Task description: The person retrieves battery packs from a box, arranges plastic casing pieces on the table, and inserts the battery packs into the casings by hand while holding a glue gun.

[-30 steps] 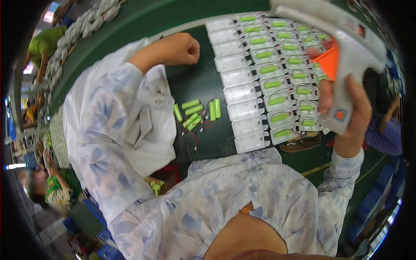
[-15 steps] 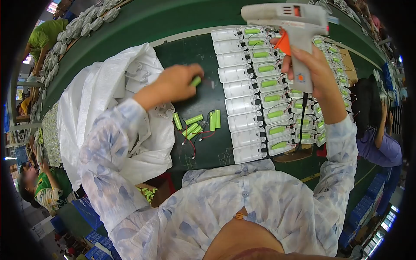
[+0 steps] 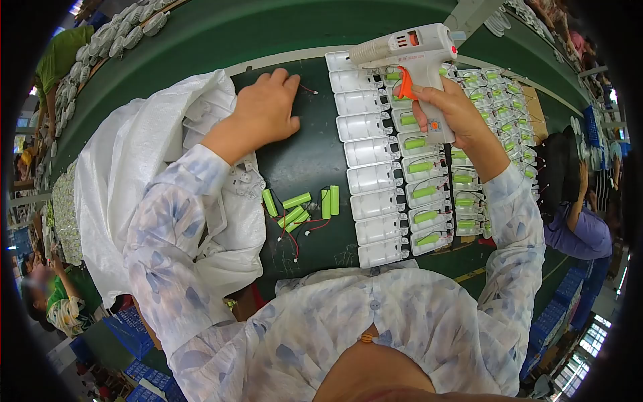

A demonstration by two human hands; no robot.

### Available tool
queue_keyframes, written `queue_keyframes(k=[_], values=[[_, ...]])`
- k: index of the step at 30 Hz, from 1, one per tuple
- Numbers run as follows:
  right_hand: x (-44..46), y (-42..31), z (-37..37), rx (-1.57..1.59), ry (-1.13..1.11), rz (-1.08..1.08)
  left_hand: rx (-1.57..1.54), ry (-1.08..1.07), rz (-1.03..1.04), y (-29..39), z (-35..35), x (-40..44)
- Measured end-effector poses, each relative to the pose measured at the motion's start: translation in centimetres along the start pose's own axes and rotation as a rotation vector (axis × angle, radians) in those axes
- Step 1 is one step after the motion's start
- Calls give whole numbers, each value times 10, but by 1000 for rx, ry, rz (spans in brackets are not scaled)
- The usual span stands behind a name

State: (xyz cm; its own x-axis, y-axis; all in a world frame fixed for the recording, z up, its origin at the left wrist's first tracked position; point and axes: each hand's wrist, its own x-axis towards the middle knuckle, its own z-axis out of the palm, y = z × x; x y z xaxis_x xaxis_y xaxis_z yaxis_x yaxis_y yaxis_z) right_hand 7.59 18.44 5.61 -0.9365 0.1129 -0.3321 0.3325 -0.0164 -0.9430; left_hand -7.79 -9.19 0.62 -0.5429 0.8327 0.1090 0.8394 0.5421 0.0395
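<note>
My right hand is wrapped around the handle of a white glue gun with an orange trigger. The gun's nozzle points left over the far end of a column of white plastic casings. Beside that column, another row of casings holds green battery cells. My left hand is curled low over the dark green table, with a thin wire and connector coming out by its fingers. The green battery it carries is hidden beneath the hand. Several loose green batteries with red and black wires lie nearer my body.
A white woven sack with white plastic parts in it lies on the left. More casings with batteries stand on the right. Other people work at both sides, one in a purple top. White fan parts line a far bench.
My left hand has moved up and away from me with the battery, which is now out of sight. My right hand has brought the glue gun left and lower, over the casings.
</note>
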Motion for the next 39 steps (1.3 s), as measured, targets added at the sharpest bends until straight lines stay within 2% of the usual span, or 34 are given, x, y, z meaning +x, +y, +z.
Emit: queue_keyframes(k=[3, 6, 9, 12, 18, 27, 33, 36, 39], values=[[5, 0, 4, -39, 4, 6, 136, 15, 51, -6, 17, 9], [6, 4, 8, -65, 12, -2, 120, 55, 103, -23, 29, 19], [7, 3, 9, -79, 3, -1, -9, 110, 57, -32, 34, 26], [9, 3, 8, -77, -14, 9, -278, 199, -66, -35, 35, 27], [14, 5, 10, -79, -22, 21, -355, 74, -183, -39, 31, 26], [10, 6, 5, -96, 37, 23, -433, 44, -224, -46, 35, 35], [8, 14, 0, 38, 40, 38, -513, 109, -114, -31, 13, 91], [6, 19, -5, 147, 18, 26, -455, 178, 11, -20, 18, 126], [3, 24, -8, 193, -3, 0, -418, 131, 106, -12, 32, 151]])
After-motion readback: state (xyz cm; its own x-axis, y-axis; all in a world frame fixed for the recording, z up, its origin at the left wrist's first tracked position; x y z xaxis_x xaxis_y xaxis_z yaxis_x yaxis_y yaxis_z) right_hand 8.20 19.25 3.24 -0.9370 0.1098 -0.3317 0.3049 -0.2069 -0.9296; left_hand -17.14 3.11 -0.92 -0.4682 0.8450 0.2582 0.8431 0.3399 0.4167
